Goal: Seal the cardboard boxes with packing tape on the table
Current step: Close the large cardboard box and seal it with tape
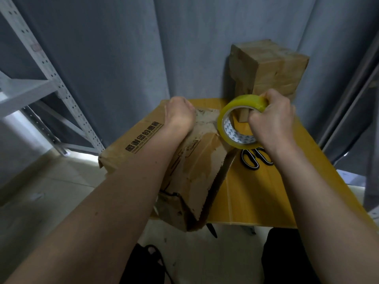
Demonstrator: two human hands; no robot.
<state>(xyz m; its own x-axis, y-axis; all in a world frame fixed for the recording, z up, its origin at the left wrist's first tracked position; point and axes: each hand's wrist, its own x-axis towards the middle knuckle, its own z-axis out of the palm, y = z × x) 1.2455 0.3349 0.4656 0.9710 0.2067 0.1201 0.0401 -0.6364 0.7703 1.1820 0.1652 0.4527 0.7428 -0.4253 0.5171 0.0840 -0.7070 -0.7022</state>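
Taping step under way; left hand (pixel 180 114) presses far end of box (pixel 164 160) on table (pixel 266 191), fingers hidden, grip unclear; right hand (pixel 271 119) clenched round tape roll (pixel 239 124) above box edge; next likely: pull tape along open seam, cut with scissors (pixel 254 158).

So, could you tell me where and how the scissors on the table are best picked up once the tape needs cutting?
Probably by the black loop handles of the scissors, which lie flat on the yellow table and face the person. Come from above with the right hand, once it frees the tape roll that hangs over their far end, where the blades are hidden.
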